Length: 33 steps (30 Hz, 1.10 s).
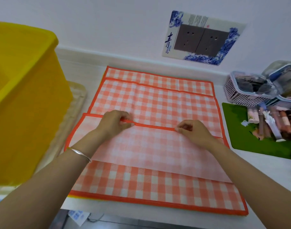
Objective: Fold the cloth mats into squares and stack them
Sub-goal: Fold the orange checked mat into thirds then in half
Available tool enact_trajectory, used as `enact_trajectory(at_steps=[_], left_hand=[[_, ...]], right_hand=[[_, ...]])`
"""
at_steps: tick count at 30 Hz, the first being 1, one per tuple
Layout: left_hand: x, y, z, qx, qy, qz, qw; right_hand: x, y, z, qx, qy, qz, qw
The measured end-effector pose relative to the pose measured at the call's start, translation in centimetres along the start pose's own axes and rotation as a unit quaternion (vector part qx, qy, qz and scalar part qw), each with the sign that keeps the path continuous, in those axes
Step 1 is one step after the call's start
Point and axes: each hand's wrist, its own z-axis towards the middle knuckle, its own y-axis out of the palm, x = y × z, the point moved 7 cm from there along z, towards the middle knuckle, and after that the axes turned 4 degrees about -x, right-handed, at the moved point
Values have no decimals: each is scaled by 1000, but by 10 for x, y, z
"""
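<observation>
Orange-and-white checked cloth mats with orange borders lie overlapping on the white table. The top mat (146, 146) is partly folded, its pale underside facing up and its orange hem lying across the middle. My left hand (115, 123) pinches that hem toward its left side. My right hand (192, 131) pinches the same hem further right. A second checked mat (158, 100) lies flat beyond the fold, and another mat's far edge (158, 76) shows near the wall. The lowest mat (158, 190) reaches the table's near edge.
A big yellow plastic bin (26, 100) stands at the left on a beige tray (75, 103). At the right, a green mat (250, 138) holds several small packets, with a white basket (245, 93) of containers behind. A wall socket plate (202, 38) is on the far wall.
</observation>
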Motion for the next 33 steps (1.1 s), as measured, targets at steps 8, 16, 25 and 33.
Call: enact_trajectory(at_steps=[8, 16, 25, 33], left_hand=[[32, 4, -21, 122, 76, 82, 986], [38, 90, -57, -65, 47, 220, 972], [30, 98, -52, -9, 61, 238, 969], [35, 95, -53, -20, 56, 248, 967]], right_hand=[[0, 2, 2, 151, -51, -14, 987], [-23, 20, -21, 230, -62, -111, 965], [-27, 122, -59, 108, -51, -248, 961], [43, 65, -85, 126, 48, -284, 949]])
